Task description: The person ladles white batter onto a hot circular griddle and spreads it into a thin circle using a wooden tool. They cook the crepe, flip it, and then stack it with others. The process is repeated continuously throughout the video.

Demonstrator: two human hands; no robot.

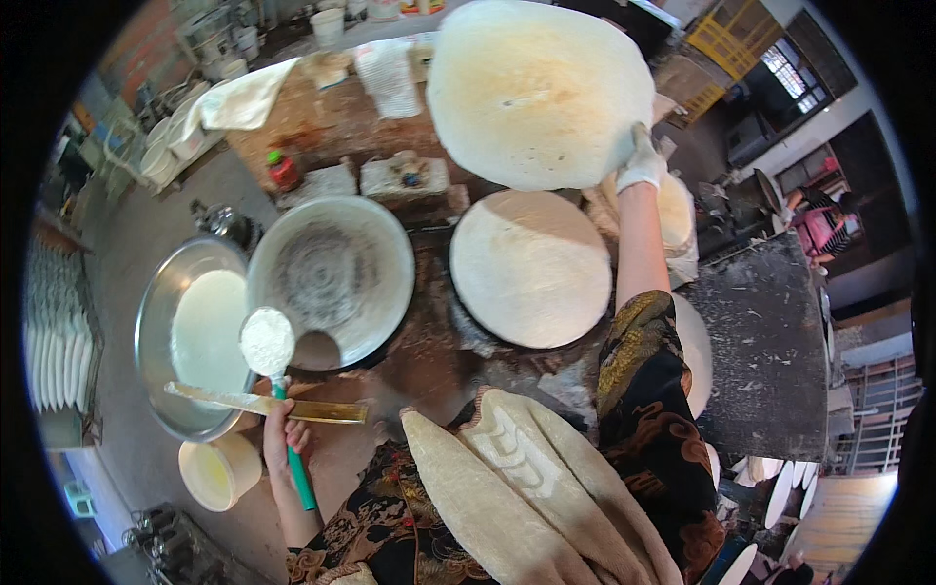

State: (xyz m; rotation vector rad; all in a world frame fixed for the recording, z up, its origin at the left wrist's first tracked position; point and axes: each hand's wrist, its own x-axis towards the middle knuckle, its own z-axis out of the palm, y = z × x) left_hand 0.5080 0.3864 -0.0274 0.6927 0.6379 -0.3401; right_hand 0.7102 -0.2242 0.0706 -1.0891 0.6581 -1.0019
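My left hand point(283, 436) is closed around the green handle of a ladle point(266, 341) filled with white batter, and around a flat strip-shaped scraper point(331, 412) smeared with white. Both are near a steel basin point(146, 327) that holds white batter point(208, 341). My right hand point(641, 161), in a white glove, pinches the near right edge of a large, thin, round flatbread point(541, 93) held up at the far side. Under it, a second pale round sheet point(531, 273) lies on a dark round griddle. A grey round griddle point(331, 278) with a darkened middle sits to its left.
A wooden board point(322, 136) with cloths point(387, 78) stands behind the griddles, beside a red bottle with a green cap point(283, 171). A cream bucket point(219, 473) is at lower left. A dark table point(765, 351) lies to the right. Another person point(824, 229) is at far right.
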